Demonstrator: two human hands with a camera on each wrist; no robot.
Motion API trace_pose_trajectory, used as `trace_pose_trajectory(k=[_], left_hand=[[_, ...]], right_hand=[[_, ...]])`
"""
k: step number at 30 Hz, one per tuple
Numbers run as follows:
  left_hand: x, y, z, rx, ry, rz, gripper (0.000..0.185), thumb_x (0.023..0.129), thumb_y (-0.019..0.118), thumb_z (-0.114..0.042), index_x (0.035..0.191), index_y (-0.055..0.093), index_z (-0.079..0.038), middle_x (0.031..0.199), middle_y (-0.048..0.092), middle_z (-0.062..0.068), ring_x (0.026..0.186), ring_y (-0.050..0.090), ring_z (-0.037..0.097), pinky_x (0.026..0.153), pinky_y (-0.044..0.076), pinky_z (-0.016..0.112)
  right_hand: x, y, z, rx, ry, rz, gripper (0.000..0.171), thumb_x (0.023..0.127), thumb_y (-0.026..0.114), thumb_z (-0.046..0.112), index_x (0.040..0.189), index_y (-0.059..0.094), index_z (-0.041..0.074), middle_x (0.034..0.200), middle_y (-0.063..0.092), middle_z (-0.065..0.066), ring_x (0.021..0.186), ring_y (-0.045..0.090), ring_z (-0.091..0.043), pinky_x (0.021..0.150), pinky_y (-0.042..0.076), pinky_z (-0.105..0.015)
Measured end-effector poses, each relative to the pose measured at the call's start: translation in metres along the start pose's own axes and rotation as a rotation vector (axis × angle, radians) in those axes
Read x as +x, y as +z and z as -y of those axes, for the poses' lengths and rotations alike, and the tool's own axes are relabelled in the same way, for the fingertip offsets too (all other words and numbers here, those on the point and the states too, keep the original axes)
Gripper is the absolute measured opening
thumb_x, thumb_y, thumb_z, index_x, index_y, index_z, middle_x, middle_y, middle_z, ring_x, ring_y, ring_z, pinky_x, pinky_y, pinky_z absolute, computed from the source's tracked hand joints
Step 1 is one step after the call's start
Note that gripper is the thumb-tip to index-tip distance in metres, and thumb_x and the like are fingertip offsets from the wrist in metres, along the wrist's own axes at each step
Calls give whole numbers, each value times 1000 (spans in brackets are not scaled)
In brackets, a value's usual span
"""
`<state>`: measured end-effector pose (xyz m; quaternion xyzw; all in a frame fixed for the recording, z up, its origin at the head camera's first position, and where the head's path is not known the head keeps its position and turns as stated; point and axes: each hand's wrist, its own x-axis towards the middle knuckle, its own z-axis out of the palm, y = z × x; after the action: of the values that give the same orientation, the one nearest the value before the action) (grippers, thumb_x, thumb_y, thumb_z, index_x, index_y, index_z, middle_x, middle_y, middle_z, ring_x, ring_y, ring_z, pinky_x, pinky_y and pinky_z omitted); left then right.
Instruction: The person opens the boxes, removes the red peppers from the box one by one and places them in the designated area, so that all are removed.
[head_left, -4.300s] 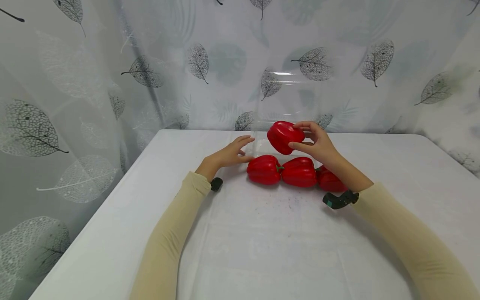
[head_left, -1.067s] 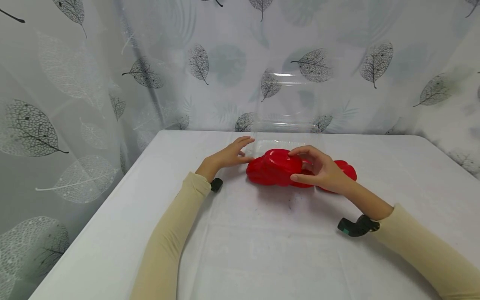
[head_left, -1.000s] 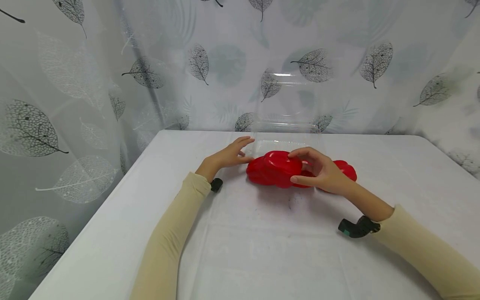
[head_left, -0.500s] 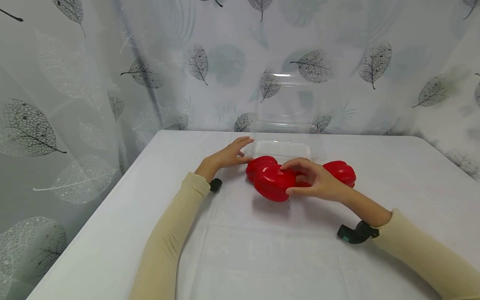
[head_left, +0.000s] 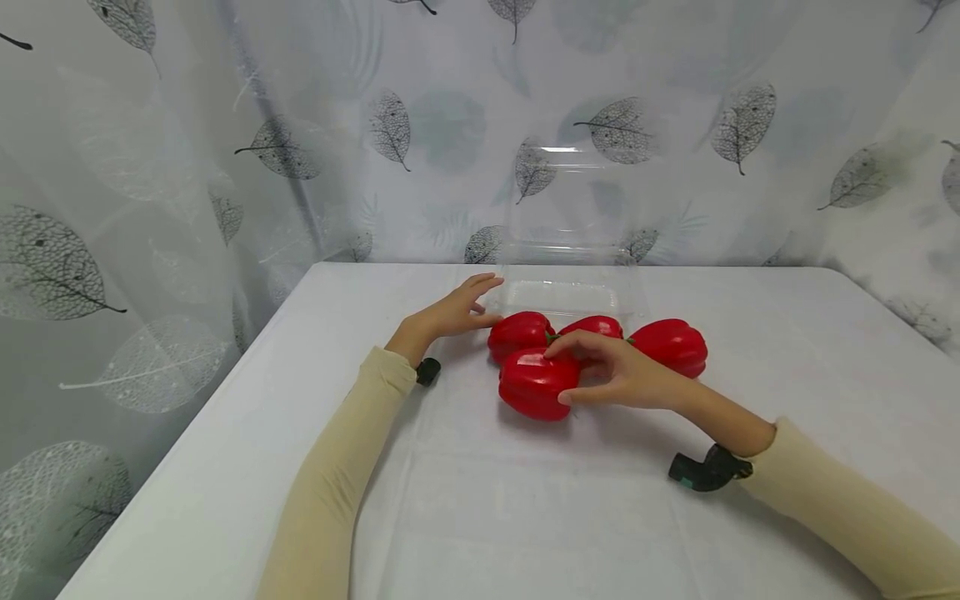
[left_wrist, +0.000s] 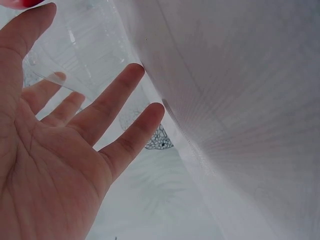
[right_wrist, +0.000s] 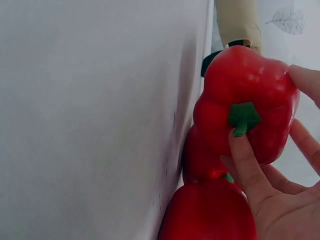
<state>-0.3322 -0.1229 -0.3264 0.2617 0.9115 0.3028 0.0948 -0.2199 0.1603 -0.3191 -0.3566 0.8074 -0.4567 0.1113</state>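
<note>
My right hand (head_left: 611, 373) grips a red bell pepper (head_left: 534, 385) in front of a row of three more. In the right wrist view its green stem (right_wrist: 244, 118) faces the camera, and the fingertips pinch around its stem end. Behind it the row has a left pepper (head_left: 519, 335), a middle pepper (head_left: 596, 326) partly hidden by my hand, and a right pepper (head_left: 672, 347). My left hand (head_left: 446, 315) has its fingers spread beside the left pepper, at the left side of a clear plastic container (head_left: 558, 296). Whether it touches either one is unclear.
The container's clear lid (head_left: 566, 196) stands raised at the back against a leaf-patterned curtain (head_left: 450, 108). A white cloth covers the table (head_left: 525, 517). Its far edge runs just behind the container.
Earlier my right hand held the pepper up over the container; it has since brought it toward me and down, in front of the row. The left hand stays in place.
</note>
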Motion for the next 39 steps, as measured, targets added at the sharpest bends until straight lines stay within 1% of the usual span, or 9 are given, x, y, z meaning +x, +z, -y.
trace_pose_trajectory(k=[5, 12, 16, 23, 26, 33, 39], left_hand=[[-1, 0, 1, -3, -11, -2, 74, 95, 64, -25, 156, 23, -17, 162, 14, 5, 125, 53, 29, 98, 51, 38], [1, 0, 3, -12, 31, -1, 74, 95, 64, -23, 156, 22, -13, 161, 13, 6, 124, 55, 32, 102, 48, 37], [2, 0, 3, -12, 24, -1, 74, 95, 64, -24, 156, 22, -13, 162, 13, 6, 124, 55, 31, 102, 48, 37], [2, 1, 4, -11, 15, -7, 75, 95, 65, -24, 156, 22, -13, 162, 13, 6, 124, 55, 31, 102, 48, 37], [2, 2, 4, -8, 13, -4, 75, 95, 64, -24, 156, 22, -14, 162, 13, 6, 124, 55, 31, 101, 49, 37], [1, 2, 2, -4, 10, -2, 75, 95, 65, -24, 156, 22, -14, 162, 13, 5, 124, 55, 30, 101, 49, 37], [1, 1, 1, -7, 4, -4, 74, 95, 64, -24, 156, 22, -14, 162, 13, 5, 125, 55, 30, 102, 48, 37]], right_hand=[[1, 4, 2, -28, 1, 33, 57, 77, 83, 19, 127, 57, 15, 131, 55, -9, 121, 53, -32, 87, 56, -31], [-2, 3, 5, -75, -3, 28, 54, 78, 82, 22, 127, 58, 19, 131, 55, -5, 121, 54, -29, 88, 56, -30], [-3, 0, 7, -112, 7, 33, 56, 77, 83, 23, 126, 57, 21, 131, 54, -2, 121, 53, -27, 87, 56, -30], [-3, 2, 10, -147, -3, 59, 54, 81, 80, 25, 128, 56, 19, 131, 53, -4, 118, 54, -26, 88, 56, -32], [-4, 4, 11, -154, -11, 54, 54, 81, 80, 24, 128, 56, 18, 131, 53, -3, 118, 54, -25, 87, 56, -33], [-5, 5, 11, -217, -50, 4, 56, 76, 84, 23, 126, 59, 20, 127, 56, 2, 119, 51, -22, 84, 57, -34], [-4, 3, 8, -197, -51, -3, 55, 77, 83, 21, 126, 59, 17, 128, 55, -2, 119, 51, -25, 84, 58, -35]])
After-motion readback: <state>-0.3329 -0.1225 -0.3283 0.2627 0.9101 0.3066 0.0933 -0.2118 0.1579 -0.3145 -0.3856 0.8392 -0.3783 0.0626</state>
